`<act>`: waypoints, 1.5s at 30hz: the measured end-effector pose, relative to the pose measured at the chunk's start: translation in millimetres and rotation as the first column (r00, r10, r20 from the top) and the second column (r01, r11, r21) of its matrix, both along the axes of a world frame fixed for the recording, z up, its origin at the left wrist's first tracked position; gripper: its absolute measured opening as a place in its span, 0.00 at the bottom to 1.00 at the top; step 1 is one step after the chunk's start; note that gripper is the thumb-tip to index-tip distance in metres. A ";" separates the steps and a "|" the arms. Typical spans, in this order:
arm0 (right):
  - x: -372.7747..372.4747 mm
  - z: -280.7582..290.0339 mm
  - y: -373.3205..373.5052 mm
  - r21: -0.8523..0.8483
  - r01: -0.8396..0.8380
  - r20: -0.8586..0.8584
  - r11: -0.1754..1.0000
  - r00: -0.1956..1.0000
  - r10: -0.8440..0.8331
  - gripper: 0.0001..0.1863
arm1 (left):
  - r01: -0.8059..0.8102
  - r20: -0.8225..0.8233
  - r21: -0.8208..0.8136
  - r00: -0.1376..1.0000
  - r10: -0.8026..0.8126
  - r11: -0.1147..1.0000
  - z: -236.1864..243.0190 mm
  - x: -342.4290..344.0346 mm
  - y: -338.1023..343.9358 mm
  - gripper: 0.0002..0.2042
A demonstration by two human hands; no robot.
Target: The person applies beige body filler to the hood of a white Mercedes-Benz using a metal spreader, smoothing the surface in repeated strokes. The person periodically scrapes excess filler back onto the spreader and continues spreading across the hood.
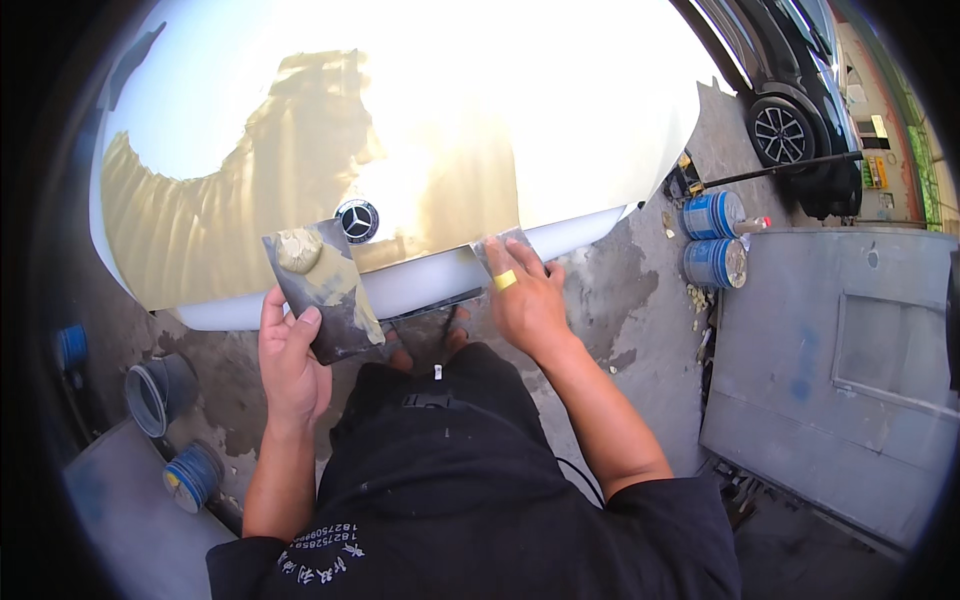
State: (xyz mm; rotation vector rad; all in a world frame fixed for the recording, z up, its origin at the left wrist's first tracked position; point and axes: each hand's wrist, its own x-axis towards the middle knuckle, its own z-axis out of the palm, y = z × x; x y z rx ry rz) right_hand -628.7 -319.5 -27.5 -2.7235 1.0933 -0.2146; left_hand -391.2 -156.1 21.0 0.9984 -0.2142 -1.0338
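Observation:
My left hand grips a dark flat board carrying a cream putty lump and smeared putty. My right hand, with yellow tape around a finger, has its fingers on a thin grey spreader at the lower edge of a white car panel. A pale tan coating covers much of the panel's left and middle, streaked in places. A round emblem sits on the panel just above the board. Glare washes out the panel's upper part.
A black car stands at upper right. Blue cans and a grey metal panel are on the right. A grey bucket, blue cans and another grey surface lie lower left. My sandaled feet show beneath the car panel.

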 end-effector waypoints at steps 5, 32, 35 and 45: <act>-2.3 10.4 15.5 0.031 0.090 -0.027 0.995 0.996 -0.089 0.31 | 0.017 0.016 0.002 1.000 -0.017 1.000 3.1 2.0 2.6 0.22; -26.3 -9.9 -12.1 -0.060 0.080 0.097 0.995 0.992 -0.074 0.31 | 0.033 0.057 0.067 0.998 -0.037 0.997 1.9 -9.6 -0.2 0.21; -34.7 -11.3 -13.4 -0.007 0.058 0.110 0.998 0.992 -0.057 0.31 | 0.043 0.030 0.055 0.999 -0.045 0.998 1.4 -13.3 -4.8 0.21; 8.4 60.9 44.3 0.430 -0.569 0.863 0.701 0.487 -0.134 0.35 | 0.037 -0.189 -0.083 0.981 -0.052 0.996 8.1 -58.3 -42.8 0.22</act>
